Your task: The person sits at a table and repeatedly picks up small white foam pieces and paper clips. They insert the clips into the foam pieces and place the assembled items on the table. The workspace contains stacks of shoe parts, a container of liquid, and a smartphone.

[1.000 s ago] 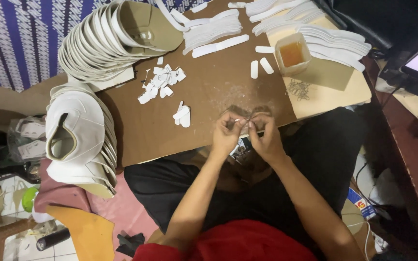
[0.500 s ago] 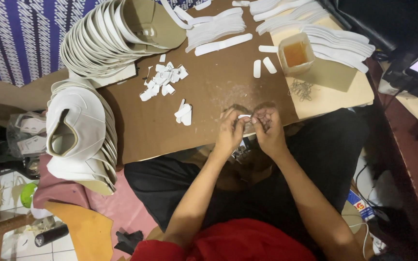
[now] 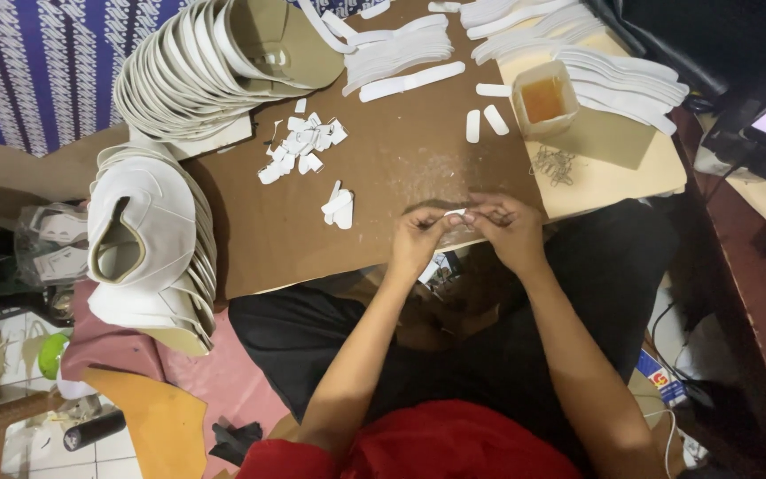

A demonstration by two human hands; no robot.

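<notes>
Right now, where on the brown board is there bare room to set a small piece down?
Bare board lies between the scattered white scraps, the two white tabs and the hands. More lies below the scraps, toward the stacked white pieces. The far edge is crowded with white strips and the glue cup.

The person wears a red top, seen as a rounded mass at the bottom centre of the frame, with short sleeves that end near the lower edge and leave both forearms bare. Dark, near-black trousers cover the folded legs through the middle of the frame. The left hand and right hand, just above centre, carry no gloves. No watch or ring is visible.
</notes>
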